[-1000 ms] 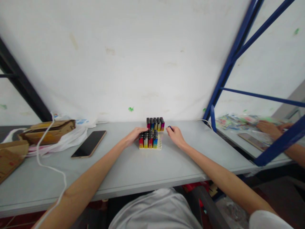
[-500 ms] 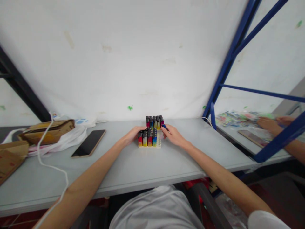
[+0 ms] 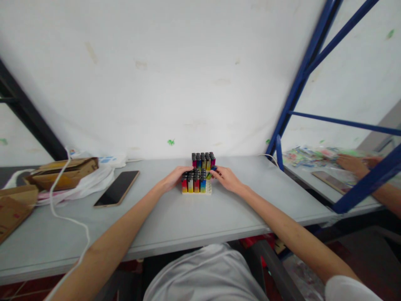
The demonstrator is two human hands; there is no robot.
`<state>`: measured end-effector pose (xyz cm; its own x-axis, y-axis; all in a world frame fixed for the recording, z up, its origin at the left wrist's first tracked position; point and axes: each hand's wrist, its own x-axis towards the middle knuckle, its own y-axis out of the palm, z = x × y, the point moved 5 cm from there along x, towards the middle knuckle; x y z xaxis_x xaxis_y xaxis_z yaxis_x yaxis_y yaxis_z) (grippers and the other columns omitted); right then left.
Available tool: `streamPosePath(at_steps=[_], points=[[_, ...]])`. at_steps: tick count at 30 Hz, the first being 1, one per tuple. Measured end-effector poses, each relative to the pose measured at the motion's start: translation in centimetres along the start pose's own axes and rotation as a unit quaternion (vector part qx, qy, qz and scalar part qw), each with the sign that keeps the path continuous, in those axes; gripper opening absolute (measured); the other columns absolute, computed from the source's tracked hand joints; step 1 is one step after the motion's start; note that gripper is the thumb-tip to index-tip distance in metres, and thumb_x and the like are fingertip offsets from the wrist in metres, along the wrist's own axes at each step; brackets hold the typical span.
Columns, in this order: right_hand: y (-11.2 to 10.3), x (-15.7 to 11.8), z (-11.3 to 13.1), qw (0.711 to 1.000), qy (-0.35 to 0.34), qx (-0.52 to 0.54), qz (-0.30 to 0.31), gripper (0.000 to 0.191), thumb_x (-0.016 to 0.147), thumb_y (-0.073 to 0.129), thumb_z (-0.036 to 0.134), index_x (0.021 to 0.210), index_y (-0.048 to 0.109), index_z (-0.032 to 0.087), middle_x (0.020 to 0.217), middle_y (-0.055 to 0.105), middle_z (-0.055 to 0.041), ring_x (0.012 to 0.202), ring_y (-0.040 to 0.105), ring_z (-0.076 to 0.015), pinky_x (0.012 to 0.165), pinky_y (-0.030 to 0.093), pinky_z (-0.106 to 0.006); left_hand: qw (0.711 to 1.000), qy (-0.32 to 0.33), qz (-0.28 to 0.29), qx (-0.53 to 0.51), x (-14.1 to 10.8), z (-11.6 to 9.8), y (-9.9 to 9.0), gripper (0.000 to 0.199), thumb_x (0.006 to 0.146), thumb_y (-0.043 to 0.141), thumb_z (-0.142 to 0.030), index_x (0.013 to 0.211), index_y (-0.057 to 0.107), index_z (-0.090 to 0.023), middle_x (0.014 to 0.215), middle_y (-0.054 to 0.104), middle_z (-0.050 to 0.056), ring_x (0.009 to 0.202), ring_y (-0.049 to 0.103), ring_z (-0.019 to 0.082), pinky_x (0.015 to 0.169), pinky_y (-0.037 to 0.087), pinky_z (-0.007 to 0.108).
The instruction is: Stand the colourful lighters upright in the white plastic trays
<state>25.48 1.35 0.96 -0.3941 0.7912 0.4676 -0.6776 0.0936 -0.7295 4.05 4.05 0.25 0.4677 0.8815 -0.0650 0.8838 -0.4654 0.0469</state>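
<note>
Several colourful lighters with black tops (image 3: 196,184) stand upright in a white tray (image 3: 209,189), whose right side shows bare slots. Right behind is another block of upright lighters (image 3: 204,161). My left hand (image 3: 175,176) rests at the left side of the front lighters, thumb and fingers bent against them; what it may grip is hidden. My right hand (image 3: 226,177) pinches a tilted lighter, blue at one end and yellow-green at the other (image 3: 209,174), above the right part of the tray.
A phone (image 3: 117,189) lies left on the grey table (image 3: 188,221), near opened cardboard boxes (image 3: 69,171), plastic bags and a white cable (image 3: 75,223). Blue shelf posts (image 3: 294,98) stand right; beyond them are another person's hands (image 3: 355,165), a phone and small packets.
My right hand has moved slightly left with the lighter, which now leans toward the tray and shows its yellow-green part. My left hand has hardly moved.
</note>
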Motion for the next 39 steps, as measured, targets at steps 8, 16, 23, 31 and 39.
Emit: streamPosePath(at_steps=[8, 16, 23, 31, 39], points=[[0.9, 0.2, 0.1, 0.995, -0.085, -0.049, 0.035, 0.029, 0.107, 0.043, 0.040, 0.088, 0.052, 0.020, 0.088, 0.062, -0.0068, 0.079, 0.053, -0.0199, 0.077, 0.045, -0.032, 1.000, 0.000, -0.009, 0.005, 0.0, 0.0, 0.0, 0.047, 0.065, 0.083, -0.056, 0.086, 0.079, -0.015, 0.092, 0.081, 0.011, 0.096, 0.072, 0.032, 0.091, 0.053, 0.038], [1.4, 0.0, 0.1, 0.993, -0.076, -0.063, 0.063, 0.020, 0.105, 0.050, 0.033, 0.093, 0.057, 0.017, 0.090, 0.064, -0.0074, 0.079, 0.055, -0.0194, 0.078, 0.046, -0.032, 1.000, 0.005, -0.008, 0.007, 0.2, 0.2, -0.1, 0.047, 0.064, 0.083, -0.058, 0.081, 0.078, -0.015, 0.091, 0.081, 0.011, 0.092, 0.072, 0.030, 0.088, 0.053, 0.039], [-2.7, 0.0, 0.4, 0.996, -0.028, -0.075, 0.031, 0.032, 0.104, 0.049, 0.043, 0.102, 0.067, 0.017, 0.089, 0.069, -0.0058, 0.074, 0.058, -0.0179, 0.075, 0.043, -0.029, 1.000, -0.001, 0.002, -0.003, 0.0, 0.0, 0.2, 0.046, 0.066, 0.083, -0.057, 0.085, 0.078, -0.015, 0.093, 0.081, 0.011, 0.098, 0.072, 0.032, 0.090, 0.053, 0.039], [-7.8, -2.5, -4.1, 0.986, 0.080, -0.122, 0.086, 0.032, 0.095, 0.058, 0.046, 0.085, 0.071, 0.018, 0.075, 0.072, -0.0063, 0.066, 0.061, -0.0199, 0.065, 0.040, -0.029, 1.000, -0.007, 0.004, -0.026, 0.0, 0.2, 0.2, 0.048, 0.065, 0.085, -0.055, 0.091, 0.080, -0.015, 0.094, 0.081, 0.011, 0.102, 0.072, 0.033, 0.090, 0.054, 0.038], [-4.6, -1.7, -5.2, 0.972, 0.081, -0.194, 0.101, 0.031, 0.079, 0.079, 0.044, 0.067, 0.064, 0.020, 0.078, 0.069, -0.0107, 0.082, 0.065, -0.0252, 0.079, 0.047, -0.033, 1.000, -0.006, -0.002, -0.016, -0.1, 0.1, 0.1, 0.045, 0.067, 0.084, -0.054, 0.089, 0.080, -0.015, 0.096, 0.081, 0.011, 0.103, 0.072, 0.033, 0.091, 0.054, 0.038]])
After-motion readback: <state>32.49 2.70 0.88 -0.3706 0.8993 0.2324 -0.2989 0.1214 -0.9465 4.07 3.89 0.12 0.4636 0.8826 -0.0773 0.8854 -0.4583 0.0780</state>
